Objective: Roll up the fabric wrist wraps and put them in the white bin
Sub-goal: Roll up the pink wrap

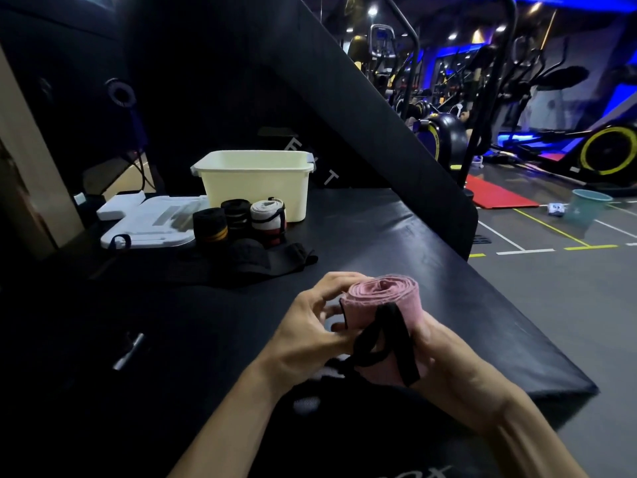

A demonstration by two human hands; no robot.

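In my hands: I am holding a pink wrap [382, 305], rolled into a tight coil, just above the near edge of the desk [396, 243]. My right hand [458, 370] is curling round its outer side and gripping it. My left hand [317, 322] is pinching its other side, fingers bent against the cloth.

Loose end: a black strap [382, 343] is hanging down the front of the pink wrap, not yet tucked or fastened, so I am judging this roll as nearly finished, not done.

Further up the desk: a flat black wrap [272, 258] is lying unrolled, so I am counting it as work left.

Behind that: three rolled wraps are standing side by side, a black one with a yellow stripe [209, 225], a black one [237, 215] and a white one [268, 219]. They are sitting just in front of the bin, outside it.

White bin [256, 181]: it is standing at the far side of the desk, and I cannot tell what is inside.

Progress: I am reading the rolling as mostly done, the binning as still ahead.
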